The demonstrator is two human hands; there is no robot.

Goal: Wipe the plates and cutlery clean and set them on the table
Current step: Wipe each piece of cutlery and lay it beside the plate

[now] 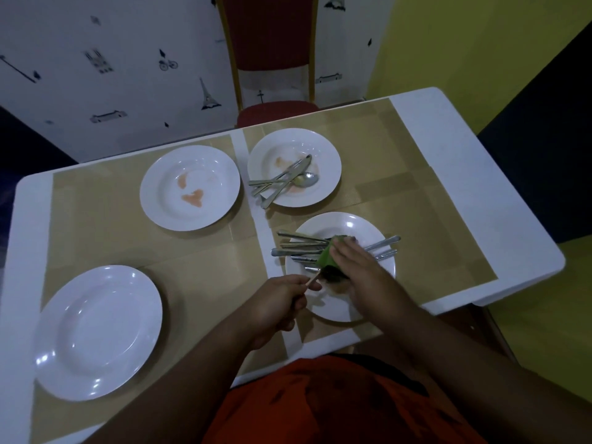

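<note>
White tabletop point(448, 149): it carried everything, with a red chair point(272, 43) beyond its far edge.
Tan placemats point(105, 245): they covered most of the top and lay under all four plates.
Near-left plate point(97, 331): by the near left corner, it looked bare and glossy, so probably already wiped.
Far-left plate point(190, 187): toward the far edge, it showed two orange smears in its well and had not been wiped.
Far-right plate point(330, 161): near the far edge, it was stained orange and held a crossed pile of dirty cutlery point(282, 182), a spoon among them.
Near-right plate point(333, 309): at the near edge, straight ahead of the person, it served as the work spot.
Fanned cutlery point(301, 248): several pieces lay across that plate, their handles overhanging its left and right rims.
Progress: by my reckoning about one plate was done; two stained plates, the far pile and the table setting were left.
Green cloth point(326, 256): it was bunched over the middle of the fanned pieces.
Right hand point(355, 261): its fingers point(341, 246) lay close together, curved down over the green cloth and clamping it round one piece; the thumb was hidden.
Left hand point(282, 302): its fingers were curled tight, and thumb and forefinger pinched the thin handle point(312, 280) of that piece just off the plate's left rim.
</note>
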